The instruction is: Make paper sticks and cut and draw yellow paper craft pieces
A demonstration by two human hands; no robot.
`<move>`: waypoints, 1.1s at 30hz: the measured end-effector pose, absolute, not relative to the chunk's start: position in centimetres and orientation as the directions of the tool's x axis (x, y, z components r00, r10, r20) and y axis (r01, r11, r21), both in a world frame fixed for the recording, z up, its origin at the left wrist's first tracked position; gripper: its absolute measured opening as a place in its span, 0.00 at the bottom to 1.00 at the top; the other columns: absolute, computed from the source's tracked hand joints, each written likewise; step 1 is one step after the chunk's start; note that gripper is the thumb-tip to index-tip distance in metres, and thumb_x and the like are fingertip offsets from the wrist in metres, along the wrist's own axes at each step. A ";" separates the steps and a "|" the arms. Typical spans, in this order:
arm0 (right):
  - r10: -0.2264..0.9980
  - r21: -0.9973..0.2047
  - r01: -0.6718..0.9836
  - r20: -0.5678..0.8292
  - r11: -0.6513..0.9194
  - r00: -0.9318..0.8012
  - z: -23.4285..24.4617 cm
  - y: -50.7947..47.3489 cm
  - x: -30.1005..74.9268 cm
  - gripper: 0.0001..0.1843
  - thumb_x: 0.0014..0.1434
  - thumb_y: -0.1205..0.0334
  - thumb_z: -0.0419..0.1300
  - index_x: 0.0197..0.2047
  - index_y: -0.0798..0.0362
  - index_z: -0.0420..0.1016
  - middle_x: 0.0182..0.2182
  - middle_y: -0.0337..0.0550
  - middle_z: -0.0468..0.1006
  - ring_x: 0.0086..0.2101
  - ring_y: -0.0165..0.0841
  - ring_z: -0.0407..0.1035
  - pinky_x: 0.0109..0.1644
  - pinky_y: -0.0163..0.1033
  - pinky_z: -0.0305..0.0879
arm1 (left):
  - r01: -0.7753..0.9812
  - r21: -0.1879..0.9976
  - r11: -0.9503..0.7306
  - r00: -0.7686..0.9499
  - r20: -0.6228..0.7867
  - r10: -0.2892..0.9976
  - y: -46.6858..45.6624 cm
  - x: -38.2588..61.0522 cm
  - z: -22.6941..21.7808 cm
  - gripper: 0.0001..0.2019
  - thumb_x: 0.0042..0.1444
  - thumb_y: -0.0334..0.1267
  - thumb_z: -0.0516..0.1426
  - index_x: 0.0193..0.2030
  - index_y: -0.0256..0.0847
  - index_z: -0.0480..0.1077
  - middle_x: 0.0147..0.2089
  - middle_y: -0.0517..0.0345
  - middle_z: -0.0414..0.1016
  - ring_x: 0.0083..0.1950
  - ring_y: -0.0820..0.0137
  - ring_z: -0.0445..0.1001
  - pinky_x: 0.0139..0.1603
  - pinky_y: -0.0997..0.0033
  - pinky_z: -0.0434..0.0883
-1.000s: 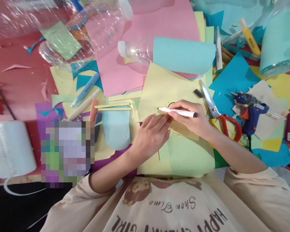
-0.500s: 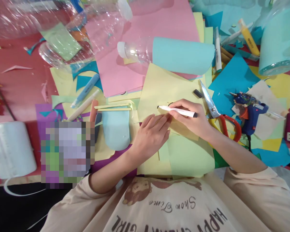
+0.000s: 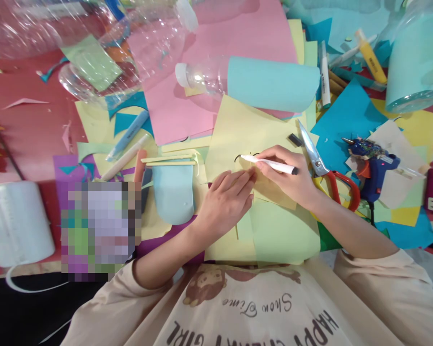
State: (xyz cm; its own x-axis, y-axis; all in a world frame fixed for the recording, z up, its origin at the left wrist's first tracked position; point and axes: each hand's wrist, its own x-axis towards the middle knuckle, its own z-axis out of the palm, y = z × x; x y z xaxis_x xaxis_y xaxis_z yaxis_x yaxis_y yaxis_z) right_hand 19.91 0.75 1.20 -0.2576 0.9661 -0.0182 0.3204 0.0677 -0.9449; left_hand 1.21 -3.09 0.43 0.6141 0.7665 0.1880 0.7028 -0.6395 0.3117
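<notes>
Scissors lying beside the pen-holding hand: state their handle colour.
The steel-bladed scissors have red plastic handles, seen best in the head view.

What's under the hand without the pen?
The left hand rests on a pale yellow paper sheet; the right hand holds a white marker pen. Whatever the palm covers is hidden.

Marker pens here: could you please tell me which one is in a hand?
The white marker pen with the black end, gripped by the right hand; the others lie loose.
</notes>
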 end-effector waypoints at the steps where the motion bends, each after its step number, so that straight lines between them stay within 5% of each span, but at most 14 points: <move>1: 0.967 -0.945 0.319 -0.017 0.068 -0.256 1.2 0.8 19.9 0.08 0.61 0.57 0.60 0.38 0.52 0.75 0.29 0.38 0.77 0.28 0.27 0.67 0.30 0.33 0.61 | 0.704 0.310 -0.639 0.615 0.185 0.767 -3.1 1.2 0.4 0.15 0.63 0.32 0.51 0.55 0.35 0.68 0.56 0.50 0.76 0.53 0.62 0.74 0.56 0.57 0.71; 33: 0.977 -0.934 0.341 0.031 0.104 -0.211 1.3 0.8 20.3 0.07 0.61 0.59 0.60 0.32 0.52 0.70 0.25 0.35 0.72 0.24 0.25 0.63 0.27 0.33 0.58 | 0.697 0.337 -0.633 0.611 0.184 0.770 -3.1 1.3 0.4 0.16 0.62 0.31 0.51 0.56 0.35 0.68 0.57 0.48 0.75 0.53 0.62 0.74 0.56 0.56 0.71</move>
State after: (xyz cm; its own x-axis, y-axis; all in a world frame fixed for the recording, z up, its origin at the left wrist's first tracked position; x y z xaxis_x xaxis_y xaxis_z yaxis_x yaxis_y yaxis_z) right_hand 20.27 0.75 1.31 -0.2110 0.9770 0.0313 0.3409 0.1035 -0.9344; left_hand 1.25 -3.12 0.37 0.6112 0.7699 0.1835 0.6967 -0.6334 0.3368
